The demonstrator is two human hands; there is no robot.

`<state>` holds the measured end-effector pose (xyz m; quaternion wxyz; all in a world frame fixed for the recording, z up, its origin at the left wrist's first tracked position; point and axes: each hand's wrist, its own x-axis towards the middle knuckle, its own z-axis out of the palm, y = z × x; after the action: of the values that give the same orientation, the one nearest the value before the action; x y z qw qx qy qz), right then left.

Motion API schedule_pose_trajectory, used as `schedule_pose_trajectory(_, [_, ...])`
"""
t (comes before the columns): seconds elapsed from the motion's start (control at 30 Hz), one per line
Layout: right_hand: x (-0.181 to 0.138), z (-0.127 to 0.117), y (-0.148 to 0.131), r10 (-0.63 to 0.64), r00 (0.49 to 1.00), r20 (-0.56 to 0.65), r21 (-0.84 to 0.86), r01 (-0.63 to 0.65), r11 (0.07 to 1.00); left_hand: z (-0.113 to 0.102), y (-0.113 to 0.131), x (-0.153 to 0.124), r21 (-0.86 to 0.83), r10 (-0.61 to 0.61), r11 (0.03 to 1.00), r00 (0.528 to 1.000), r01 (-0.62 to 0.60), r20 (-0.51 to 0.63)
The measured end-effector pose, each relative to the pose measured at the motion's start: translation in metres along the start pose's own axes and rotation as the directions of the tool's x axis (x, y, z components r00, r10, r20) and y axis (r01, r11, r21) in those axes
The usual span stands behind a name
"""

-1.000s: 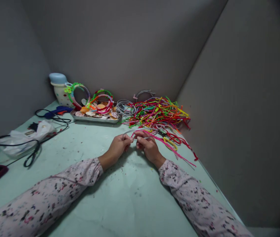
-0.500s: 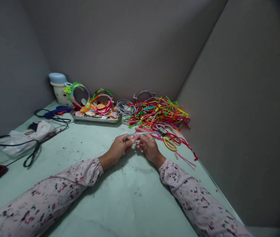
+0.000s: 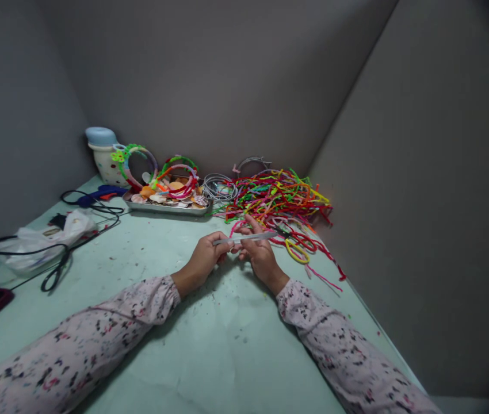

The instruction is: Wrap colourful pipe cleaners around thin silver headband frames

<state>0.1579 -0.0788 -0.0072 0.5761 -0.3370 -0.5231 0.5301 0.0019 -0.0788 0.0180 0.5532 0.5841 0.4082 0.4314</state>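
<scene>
My left hand and my right hand meet over the pale green table, just in front of a heap of coloured pipe cleaners. Both pinch a thin grey metal headband that runs across between them, with a pink pipe cleaner at the right hand's fingers. Fingers of both hands are closed on it. Yellow-handled scissors lie just right of my right hand.
A metal tray with shells and decorated headbands stands at the back. Bare grey headbands lie beside it. A blue-lidded jar, a blue glue gun, a plastic bag, black cables and black scissors lie left. Grey walls close in behind and right.
The pink pipe cleaner that trailed right from my hands has been drawn in. The grey band now shows as a straight strip held slightly higher between both hands.
</scene>
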Motion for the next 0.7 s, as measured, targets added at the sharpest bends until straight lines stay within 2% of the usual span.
schedule_pose_trajectory(0.23, [0.000,0.001,0.001,-0.073,0.986,-0.150,-0.197,0.043,0.980,-0.001,-0.007,0.005,-0.002,-0.007,1.000,0.997,0.007,-0.079])
schedule_pose_trajectory(0.4, [0.000,0.003,0.006,-0.070,0.986,-0.154,-0.347,0.013,0.938,-0.001,-0.011,0.006,-0.014,-0.029,1.000,0.997,0.028,-0.066])
schedule_pose_trajectory(0.57, [-0.003,0.004,0.006,-0.127,0.982,-0.140,-0.475,0.046,0.879,-0.002,-0.016,0.008,-0.036,-0.024,0.999,0.997,0.022,-0.071])
schedule_pose_trajectory(0.7, [-0.004,0.003,0.005,-0.096,0.981,-0.167,-0.512,-0.003,0.859,-0.002,-0.015,0.008,-0.027,-0.047,0.999,0.996,0.045,-0.075])
